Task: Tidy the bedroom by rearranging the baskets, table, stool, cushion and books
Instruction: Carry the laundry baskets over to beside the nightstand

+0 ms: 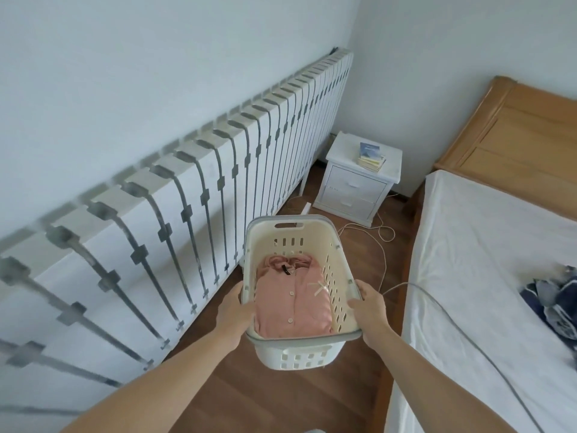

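I hold a white plastic laundry basket (299,354) with a grey rim above the wooden floor, between the radiator and the bed. My left hand (232,310) grips its left rim and my right hand (370,310) grips its right rim. A folded pink buttoned garment (290,301) lies inside. Far ahead in the corner stands a white bedside table (352,185) with two drawers. A small stack of books (371,157) lies on its top.
A long white radiator (187,195) runs along the left wall. A bed with a white sheet (487,276) and a wooden headboard (515,132) fills the right side, with dark blue cloth (552,304) on it. White cables (381,242) trail over the floor by the bedside table.
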Available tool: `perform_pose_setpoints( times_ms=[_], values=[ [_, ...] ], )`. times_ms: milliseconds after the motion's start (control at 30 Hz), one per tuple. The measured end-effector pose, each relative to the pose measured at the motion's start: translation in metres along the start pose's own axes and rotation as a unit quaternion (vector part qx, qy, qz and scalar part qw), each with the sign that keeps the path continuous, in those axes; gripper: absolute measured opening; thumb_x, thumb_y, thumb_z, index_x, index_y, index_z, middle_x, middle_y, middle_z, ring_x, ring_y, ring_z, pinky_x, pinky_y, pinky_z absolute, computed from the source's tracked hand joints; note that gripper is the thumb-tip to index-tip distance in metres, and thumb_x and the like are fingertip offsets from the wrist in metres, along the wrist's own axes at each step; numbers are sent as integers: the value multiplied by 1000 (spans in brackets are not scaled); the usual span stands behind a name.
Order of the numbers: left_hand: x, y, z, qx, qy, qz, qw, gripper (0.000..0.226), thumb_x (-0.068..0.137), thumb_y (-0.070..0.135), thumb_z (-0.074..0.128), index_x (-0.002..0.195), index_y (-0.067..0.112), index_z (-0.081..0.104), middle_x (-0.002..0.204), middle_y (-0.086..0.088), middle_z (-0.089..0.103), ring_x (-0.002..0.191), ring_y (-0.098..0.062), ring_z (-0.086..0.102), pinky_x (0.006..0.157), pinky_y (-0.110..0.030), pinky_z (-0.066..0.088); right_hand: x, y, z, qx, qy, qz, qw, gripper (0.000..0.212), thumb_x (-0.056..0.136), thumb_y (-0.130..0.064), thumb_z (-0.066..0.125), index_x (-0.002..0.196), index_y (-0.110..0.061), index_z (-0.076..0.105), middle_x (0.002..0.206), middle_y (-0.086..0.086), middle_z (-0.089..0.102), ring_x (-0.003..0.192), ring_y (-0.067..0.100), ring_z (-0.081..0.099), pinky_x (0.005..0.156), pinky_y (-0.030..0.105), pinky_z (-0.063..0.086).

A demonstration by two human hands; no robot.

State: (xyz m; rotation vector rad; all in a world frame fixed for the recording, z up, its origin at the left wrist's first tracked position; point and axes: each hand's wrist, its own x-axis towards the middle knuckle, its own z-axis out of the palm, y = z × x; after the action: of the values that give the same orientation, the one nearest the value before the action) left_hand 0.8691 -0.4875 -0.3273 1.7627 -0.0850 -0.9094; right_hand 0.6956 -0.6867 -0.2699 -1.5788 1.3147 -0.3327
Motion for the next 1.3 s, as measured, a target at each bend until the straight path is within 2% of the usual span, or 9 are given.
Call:
perform_pose_setpoints(
  times_ms=[100,233,433,500,633,767,933,1133,1300],
  values=[
    [22,9,6,-16,10,-14,1000,94,42,41,59,135,32,47,120,3,64,106,-22,63,92,-44,53,31,-14,7,-18,-13,-13,1000,45,84,5,50,91,-38,59,92,-8,65,91,22,63,86,46,56],
    [47,24,20,-33,44,-30,998,84,49,39,58,132,33,50,116,4,66,102,-20,65,89,-43,54,84,-26,18,-36,-46,-27,998,45,81,10,48,90,-32,63,85,-7,64,90,25,63,86,47,55],
    [87,54,67,-69,129,-38,989,35,70,26,59,103,39,58,94,9,69,92,-18,66,87,-43,54,185,-49,32,-59,-122,-57,989,44,81,12,45,100,-25,59,84,-10,62,80,19,59,77,36,53],
    [101,62,89,-87,166,-42,981,35,84,13,57,111,35,55,91,13,64,92,-16,63,88,-38,52,220,-57,30,-73,-155,-68,983,44,81,11,46,103,-26,58,86,-11,63,80,18,60,78,37,54],
    [124,76,138,-111,229,-68,965,40,88,6,54,114,36,51,89,17,58,87,-12,59,82,-31,49,288,-71,20,-117,-214,-79,967,45,80,9,47,109,-23,59,89,-8,65,82,21,63,81,42,56],
    [137,67,172,-132,267,-112,948,49,85,7,53,129,27,52,111,3,66,98,-19,63,93,-40,51,335,-75,22,-175,-261,-92,945,52,79,6,49,125,-17,57,107,1,66,92,21,65,85,42,56],
    [134,43,193,-152,304,-152,928,43,84,8,55,123,25,52,107,3,64,98,-19,62,92,-40,51,352,-55,37,-210,-309,-75,924,55,81,7,49,130,-18,53,113,5,64,93,26,66,83,41,56],
    [138,-7,193,-137,330,-174,918,35,87,1,53,113,25,53,93,10,61,85,-13,59,70,-23,46,356,0,73,-230,-345,-43,909,56,79,8,50,125,-22,57,114,3,66,96,22,66,86,43,55],
    [156,-59,193,-156,351,-193,903,33,87,0,54,104,28,56,92,8,64,86,-14,62,76,-30,50,368,42,113,-270,-375,-48,886,56,82,6,49,131,-19,53,118,1,65,100,18,63,91,41,53]
  ],
)
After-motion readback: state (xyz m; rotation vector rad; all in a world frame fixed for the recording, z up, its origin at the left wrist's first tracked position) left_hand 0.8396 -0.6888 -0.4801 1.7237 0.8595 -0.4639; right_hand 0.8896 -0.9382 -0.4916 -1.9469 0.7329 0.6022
